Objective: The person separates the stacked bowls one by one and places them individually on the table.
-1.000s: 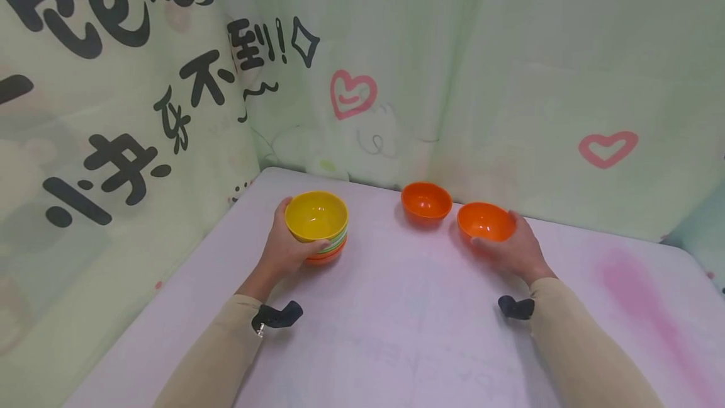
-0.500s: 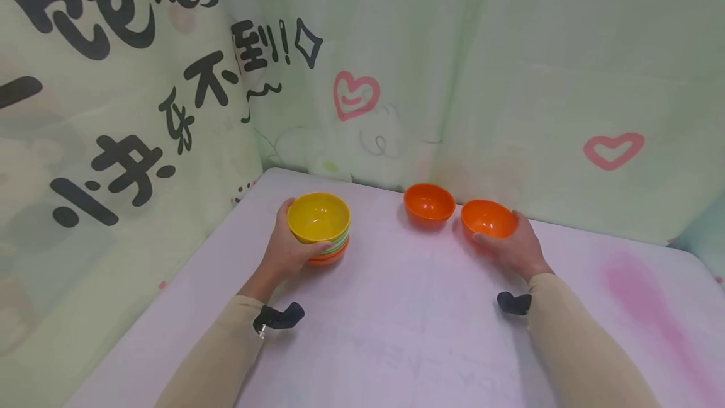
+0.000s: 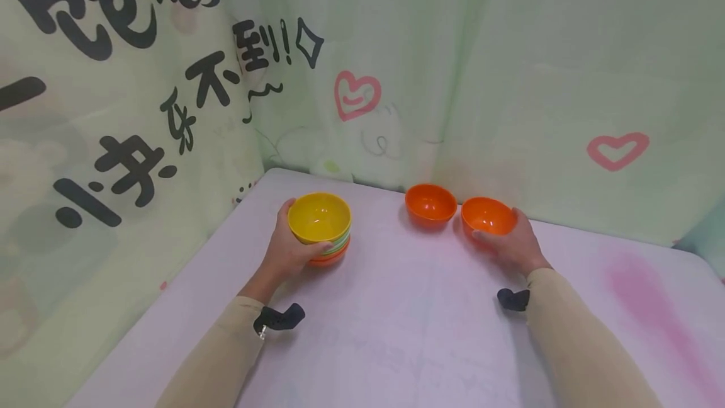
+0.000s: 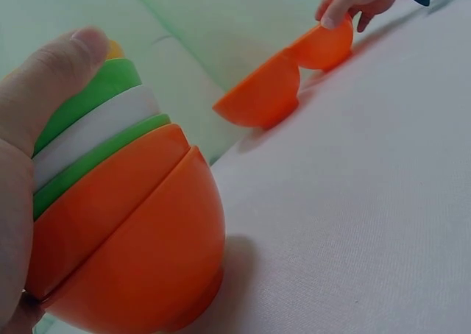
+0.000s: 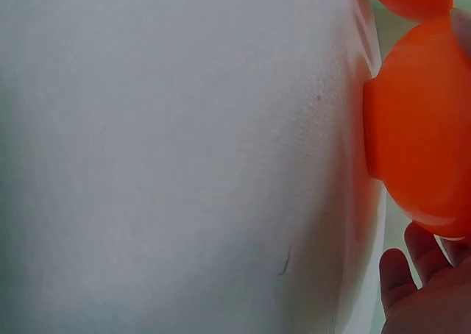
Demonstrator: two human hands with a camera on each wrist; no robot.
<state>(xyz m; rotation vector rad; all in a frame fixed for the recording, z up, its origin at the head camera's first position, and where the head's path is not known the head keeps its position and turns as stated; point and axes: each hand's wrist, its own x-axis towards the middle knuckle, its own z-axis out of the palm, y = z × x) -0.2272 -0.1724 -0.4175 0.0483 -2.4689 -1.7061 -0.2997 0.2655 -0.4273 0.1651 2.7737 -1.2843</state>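
In the head view my left hand (image 3: 284,249) grips a stack of nested bowls at the left, its thumb across the near side. A yellow bowl (image 3: 319,218) tops the stack. Below it the left wrist view shows green, white (image 4: 99,135) and green bowls, then two orange bowls (image 4: 151,253) at the bottom. My right hand (image 3: 517,245) holds a separate orange bowl (image 3: 488,214) near the table's back edge, thumb at the near rim and fingers around the right side. Just left of that bowl sits another orange bowl (image 3: 430,204), upright, rims close together.
The pale table (image 3: 391,326) has a pink smear (image 3: 640,288) at its right. Behind it hangs a light green curtain (image 3: 527,80) with printed hearts, and more curtain with black lettering (image 3: 130,165) runs along the left. Black bands sit at both wrists.
My right hand and its orange bowl have shifted slightly back toward the table's far edge. The left hand stays on the stack. The head view has turned a little.
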